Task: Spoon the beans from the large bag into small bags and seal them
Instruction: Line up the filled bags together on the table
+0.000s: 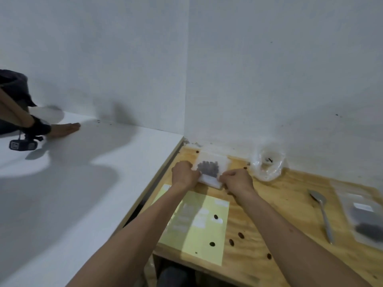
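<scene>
On wooden table (pixel 269 214) against white wall corner, yellow sheet (pixel 199 230) lies near front edge. Small bag (pixel 209 168) with dark beans sits flat at the back, left hand (pixel 184 175) pinching its left edge, right hand (pixel 238 180) pinching its near right edge, fingers curled. Large bag (pixel 267 166), crumpled, just right of it. Filled bag (pixel 364 218) at far right, spoon (pixel 323 212) beside it. Loose beans (pixel 240 235) scattered around.

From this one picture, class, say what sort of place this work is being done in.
Probably a makeshift packing bench in a bare room corner: a raw plywood table against plain white walls, with a spoon, a small bag of beans and loose beans.
</scene>
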A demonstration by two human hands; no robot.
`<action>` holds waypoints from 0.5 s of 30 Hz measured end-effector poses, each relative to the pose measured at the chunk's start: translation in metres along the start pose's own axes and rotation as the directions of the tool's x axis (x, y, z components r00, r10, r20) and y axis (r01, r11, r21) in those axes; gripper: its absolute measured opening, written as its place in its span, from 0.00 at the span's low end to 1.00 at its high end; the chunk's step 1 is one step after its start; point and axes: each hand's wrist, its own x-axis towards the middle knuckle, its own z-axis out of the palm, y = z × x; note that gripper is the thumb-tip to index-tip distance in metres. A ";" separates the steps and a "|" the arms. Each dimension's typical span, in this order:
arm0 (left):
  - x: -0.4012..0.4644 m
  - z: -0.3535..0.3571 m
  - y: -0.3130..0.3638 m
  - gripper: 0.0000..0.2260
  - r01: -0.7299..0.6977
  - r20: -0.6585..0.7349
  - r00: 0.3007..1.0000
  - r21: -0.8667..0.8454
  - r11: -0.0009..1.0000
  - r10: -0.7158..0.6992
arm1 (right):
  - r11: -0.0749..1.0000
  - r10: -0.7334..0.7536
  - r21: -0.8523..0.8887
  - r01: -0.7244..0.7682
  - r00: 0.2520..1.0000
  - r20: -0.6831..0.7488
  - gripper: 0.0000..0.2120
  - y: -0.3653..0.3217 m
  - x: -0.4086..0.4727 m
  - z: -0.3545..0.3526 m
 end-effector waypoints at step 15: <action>0.002 -0.023 0.020 0.09 0.006 0.047 0.998 -0.613 0.790 0.029 | 0.938 -0.100 0.344 0.040 0.982 0.160 0.09 -0.006 -0.010 -0.025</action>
